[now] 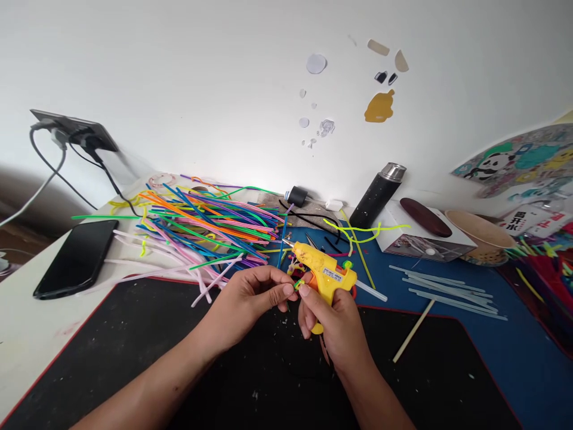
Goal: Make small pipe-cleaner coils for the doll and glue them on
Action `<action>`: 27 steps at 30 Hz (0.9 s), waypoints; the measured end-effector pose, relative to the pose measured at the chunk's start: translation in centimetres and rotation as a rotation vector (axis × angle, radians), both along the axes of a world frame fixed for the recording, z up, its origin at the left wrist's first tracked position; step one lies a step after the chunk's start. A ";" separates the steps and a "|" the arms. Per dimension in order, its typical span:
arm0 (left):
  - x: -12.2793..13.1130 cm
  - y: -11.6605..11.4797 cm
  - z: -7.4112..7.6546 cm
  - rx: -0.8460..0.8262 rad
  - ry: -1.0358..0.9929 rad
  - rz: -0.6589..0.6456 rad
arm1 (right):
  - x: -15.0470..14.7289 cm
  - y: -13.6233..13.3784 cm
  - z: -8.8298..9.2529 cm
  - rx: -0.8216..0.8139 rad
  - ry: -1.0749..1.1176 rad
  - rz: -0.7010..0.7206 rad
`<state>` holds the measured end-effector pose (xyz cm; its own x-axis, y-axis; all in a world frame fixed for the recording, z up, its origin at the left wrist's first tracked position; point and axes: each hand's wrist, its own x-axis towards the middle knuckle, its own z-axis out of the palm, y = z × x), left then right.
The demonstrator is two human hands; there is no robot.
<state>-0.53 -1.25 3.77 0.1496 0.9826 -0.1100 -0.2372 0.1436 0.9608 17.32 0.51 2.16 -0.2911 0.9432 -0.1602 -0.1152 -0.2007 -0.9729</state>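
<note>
My right hand (335,319) gripped the yellow plastic glue gun (323,272) while my left hand (250,295) pinched a small green-yellow piece (299,285) (touching the gun), near the multicoloured pipe-cleaner pile (201,224).

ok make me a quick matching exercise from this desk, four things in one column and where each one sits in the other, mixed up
Things:
1. glue gun
2. phone
3. flask
4. glue sticks

Places:
A. leaning near the wall, behind the blue mat
B. flat on the white desk at far left
C. in the right hand
D. loose on the blue mat at right

Pairs: 1-C, 2-B, 3-A, 4-D
</note>
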 end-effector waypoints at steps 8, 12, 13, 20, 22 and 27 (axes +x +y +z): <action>0.1 -0.1 -0.1 0.004 0.055 0.038 | 0.0 -0.1 -0.6 0.034 -0.019 0.001; 0.2 -0.2 -0.1 0.059 0.133 0.065 | -0.1 -0.2 -0.7 0.041 -0.019 0.001; 0.2 -0.2 -0.1 0.069 0.144 0.069 | -0.1 -0.2 -0.6 0.040 -0.017 0.005; -0.8 0.4 0.1 0.088 0.078 0.188 | 0.1 -0.1 -0.1 0.037 0.068 -0.048; -1.1 0.7 -0.2 0.104 0.045 0.254 | 0.1 0.1 -0.1 0.062 0.095 -0.058; -1.3 1.2 -0.9 0.102 0.057 0.249 | -0.2 0.8 -0.1 0.140 0.074 -0.078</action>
